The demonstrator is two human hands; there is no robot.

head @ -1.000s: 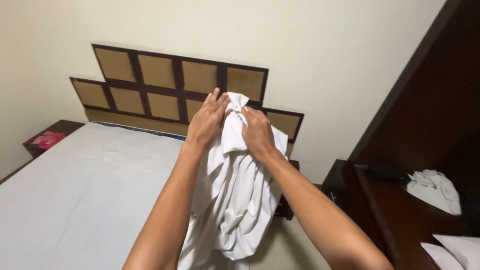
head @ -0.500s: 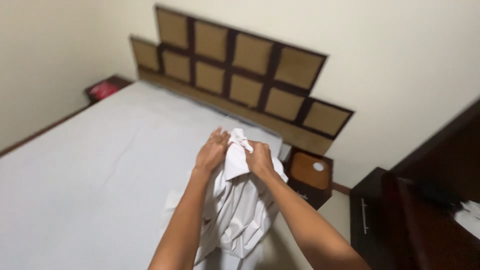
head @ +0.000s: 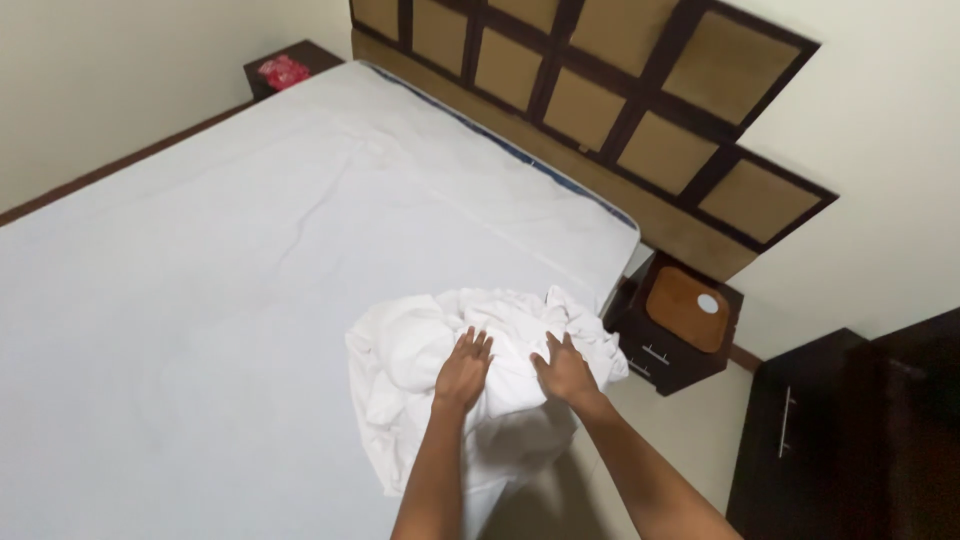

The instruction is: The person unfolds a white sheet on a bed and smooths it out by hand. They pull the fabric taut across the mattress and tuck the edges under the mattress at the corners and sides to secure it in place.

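Hands, left (head: 463, 370) and right (head: 564, 368), press open-palmed, gripping nothing, on bunched white cloth (head: 420, 350) atop bed (head: 200, 300).

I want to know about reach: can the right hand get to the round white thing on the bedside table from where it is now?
Probably yes. The right hand rests on the white sheet, and nothing stands between it and the bedside table.

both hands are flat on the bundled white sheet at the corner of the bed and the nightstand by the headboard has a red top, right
Not quite. The nightstand beside that corner has a brown top, as the head view shows. The rest holds: left hand and right hand rest on the bundled white sheet at the bed corner.
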